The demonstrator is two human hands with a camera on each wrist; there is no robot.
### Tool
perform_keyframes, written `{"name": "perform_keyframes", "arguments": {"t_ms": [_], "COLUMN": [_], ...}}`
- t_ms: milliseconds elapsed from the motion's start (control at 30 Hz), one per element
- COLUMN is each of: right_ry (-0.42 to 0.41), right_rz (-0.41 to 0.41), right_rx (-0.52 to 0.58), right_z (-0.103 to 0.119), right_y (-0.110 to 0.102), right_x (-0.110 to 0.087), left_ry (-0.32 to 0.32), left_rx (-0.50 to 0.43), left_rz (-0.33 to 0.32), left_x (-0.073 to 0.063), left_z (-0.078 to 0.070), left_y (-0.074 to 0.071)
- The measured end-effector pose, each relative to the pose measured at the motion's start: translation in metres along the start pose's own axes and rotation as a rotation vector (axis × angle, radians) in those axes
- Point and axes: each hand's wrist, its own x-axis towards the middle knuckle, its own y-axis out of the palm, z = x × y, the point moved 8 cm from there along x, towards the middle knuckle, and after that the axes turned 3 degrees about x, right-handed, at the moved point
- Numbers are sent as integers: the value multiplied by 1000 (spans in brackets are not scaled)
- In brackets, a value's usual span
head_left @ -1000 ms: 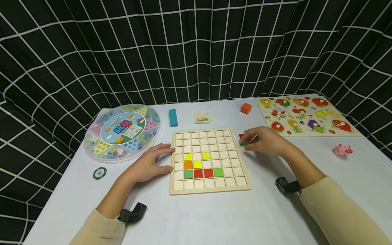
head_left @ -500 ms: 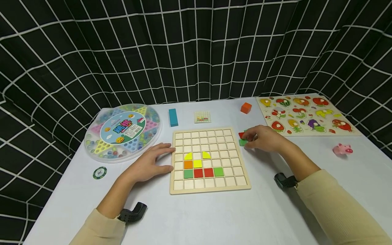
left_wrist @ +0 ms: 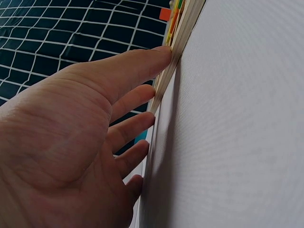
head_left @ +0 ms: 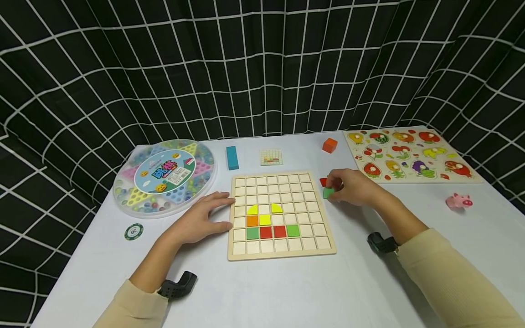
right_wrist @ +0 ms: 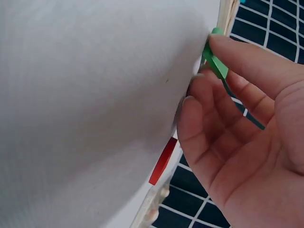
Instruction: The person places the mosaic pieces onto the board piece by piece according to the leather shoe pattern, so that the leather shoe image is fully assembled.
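A square wooden grid board [head_left: 262, 250] lies flat in front of me. Coloured tiles sit in several of its cells, among them a yellow square [head_left: 265, 219], an orange square [head_left: 252, 221] and two red squares. My left hand [head_left: 201, 218] rests at the board's left edge with its fingers spread; in the left wrist view the thumb touches the rim. Beyond the board's right edge, my right hand [head_left: 353, 187] pinches a green tile [right_wrist: 216, 61] between thumb and finger, and the tile is tilted. A red tile [head_left: 323, 181] lies just behind it, partly hidden by the fingers.
Behind the board are a small pattern card [head_left: 271, 157], a blue block [head_left: 232, 157] and an orange block [head_left: 329, 145]. A round marble game box [head_left: 164, 177] and a chip [head_left: 133, 232] lie left. At right are a fruit puzzle board [head_left: 410, 157] and a pink pig [head_left: 458, 201].
My right thumb and finger have closed on the green tile, which has shifted slightly to the right and toward me. The left hand and the board have stayed in place.
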Motion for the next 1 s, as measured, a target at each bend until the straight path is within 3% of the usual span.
{"name": "perform_keyframes", "arguments": {"t_ms": [233, 367, 500, 767, 1000], "right_ry": [-31, -38, -71, -123, -143], "right_rz": [-5, 65, 136, 257, 289], "right_rx": [160, 279, 325, 304, 200], "right_z": [0, 10, 28, 53, 65], "right_y": [-4, 3, 11, 31, 44], "right_x": [-7, -12, -19, -30, -35], "left_ry": [1, -5, -4, -2, -4], "left_rx": [-4, -6, -3, -7, -3], "left_rz": [0, 2, 0, -3, 1], "left_x": [0, -1, 0, 0, -1], "left_z": [1, 1, 1, 0, -1], "left_y": [1, 1, 0, -1, 0]}}
